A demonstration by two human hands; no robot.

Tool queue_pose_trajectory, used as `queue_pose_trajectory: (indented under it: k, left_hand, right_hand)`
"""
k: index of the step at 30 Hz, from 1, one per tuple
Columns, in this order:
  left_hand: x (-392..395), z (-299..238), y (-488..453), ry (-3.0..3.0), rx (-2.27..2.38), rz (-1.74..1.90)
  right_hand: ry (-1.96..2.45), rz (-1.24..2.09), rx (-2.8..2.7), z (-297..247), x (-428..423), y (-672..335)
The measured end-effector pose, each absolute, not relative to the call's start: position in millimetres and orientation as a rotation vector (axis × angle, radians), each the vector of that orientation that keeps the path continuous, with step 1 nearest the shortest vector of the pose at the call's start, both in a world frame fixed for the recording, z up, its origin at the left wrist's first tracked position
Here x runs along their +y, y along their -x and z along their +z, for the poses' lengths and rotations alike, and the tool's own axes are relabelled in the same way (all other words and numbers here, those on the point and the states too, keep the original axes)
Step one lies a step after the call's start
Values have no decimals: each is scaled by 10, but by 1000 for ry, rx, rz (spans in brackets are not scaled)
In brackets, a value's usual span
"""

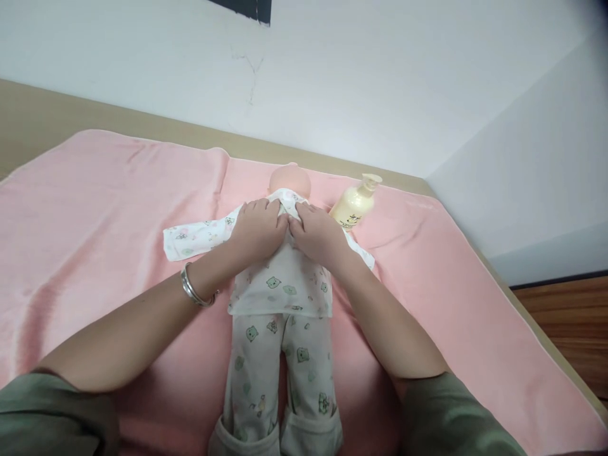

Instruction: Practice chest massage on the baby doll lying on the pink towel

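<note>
In the head view, taking the doll (290,181) as landmark: lies stretched out on a pink blanket (104,190) over the desk (28,114), with head at the far end and legs nearest the wearer. Cannot tell which side is up. Over the doll's upper body, find the shirt (285,285); below it, trousers (304,373) with turned-up cuffs. Just below the doll's head, see the left hand (260,227) and right hand (322,233) side by side on the shirt, with fingers partly bent and thumbs close together. Cannot tell whether pinching the cloth or only pressing on it. Out to the left of the doll, note a sleeve (194,240) lying flat; just right of its head, a pump bottle (355,204).

Judging by looks, expect thin, light, limp cloth, soft and easily creased, hardly fragile. Best taken between thumb and fingertips at the neckline or hem. Expect a smooth, firmer head and a fairly light body; best steadied at the shoulders, beneath the cloth.
</note>
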State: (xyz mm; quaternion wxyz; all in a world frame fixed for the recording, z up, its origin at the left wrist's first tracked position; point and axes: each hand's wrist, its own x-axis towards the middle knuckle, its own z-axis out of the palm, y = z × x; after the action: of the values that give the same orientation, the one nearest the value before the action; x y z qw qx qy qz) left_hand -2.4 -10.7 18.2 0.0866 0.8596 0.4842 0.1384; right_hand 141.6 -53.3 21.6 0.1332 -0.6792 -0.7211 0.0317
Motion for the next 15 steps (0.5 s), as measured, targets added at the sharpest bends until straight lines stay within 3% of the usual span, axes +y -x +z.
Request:
queue_pose_trajectory:
  k: [5,15]
  left_hand:
    - [-239,192,23,-2640,1288,517]
    - [31,179,46,-2373,1494,388]
  right_hand:
    - [2013,232,-1918,164,-383,-1557]
    - [1924,-62,-2127,213,-594,-1358]
